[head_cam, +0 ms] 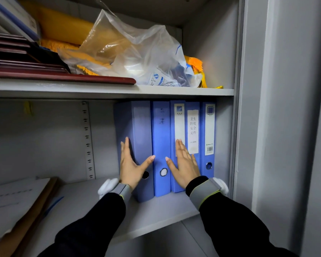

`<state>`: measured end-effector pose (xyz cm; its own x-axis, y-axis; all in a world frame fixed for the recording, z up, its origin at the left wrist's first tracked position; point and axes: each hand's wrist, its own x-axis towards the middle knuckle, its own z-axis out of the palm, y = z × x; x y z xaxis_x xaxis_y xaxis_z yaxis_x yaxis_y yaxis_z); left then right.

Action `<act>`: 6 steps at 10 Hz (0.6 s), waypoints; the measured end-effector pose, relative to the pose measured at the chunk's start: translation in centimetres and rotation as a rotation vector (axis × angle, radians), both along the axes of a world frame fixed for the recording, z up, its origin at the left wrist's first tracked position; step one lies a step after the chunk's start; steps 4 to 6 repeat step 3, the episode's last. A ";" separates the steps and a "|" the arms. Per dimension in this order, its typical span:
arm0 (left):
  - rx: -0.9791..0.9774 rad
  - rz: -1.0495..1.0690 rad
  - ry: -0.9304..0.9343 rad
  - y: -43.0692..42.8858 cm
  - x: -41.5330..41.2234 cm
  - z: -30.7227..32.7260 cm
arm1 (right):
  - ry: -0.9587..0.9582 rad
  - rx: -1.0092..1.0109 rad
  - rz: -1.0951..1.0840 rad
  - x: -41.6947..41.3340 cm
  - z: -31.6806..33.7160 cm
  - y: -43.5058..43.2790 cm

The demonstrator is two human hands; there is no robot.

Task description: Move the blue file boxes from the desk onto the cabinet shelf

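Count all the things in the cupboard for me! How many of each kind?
Blue file boxes standing on the lower shelf: 5 ()
Clear plastic bags on the upper shelf: 1
Dark red folders, stacked: too tight to count
Paper piles lying at the lower left: 1
Hands on the boxes: 2 (left hand, right hand)
Total counted: 9
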<state>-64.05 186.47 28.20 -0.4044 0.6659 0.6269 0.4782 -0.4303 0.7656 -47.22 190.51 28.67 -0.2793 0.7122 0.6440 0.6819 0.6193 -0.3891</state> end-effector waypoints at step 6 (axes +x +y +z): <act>0.003 0.006 -0.068 -3.9 1.1 -0.7 | 0.418 0.000 0.179 0.1 -0.6 -3.0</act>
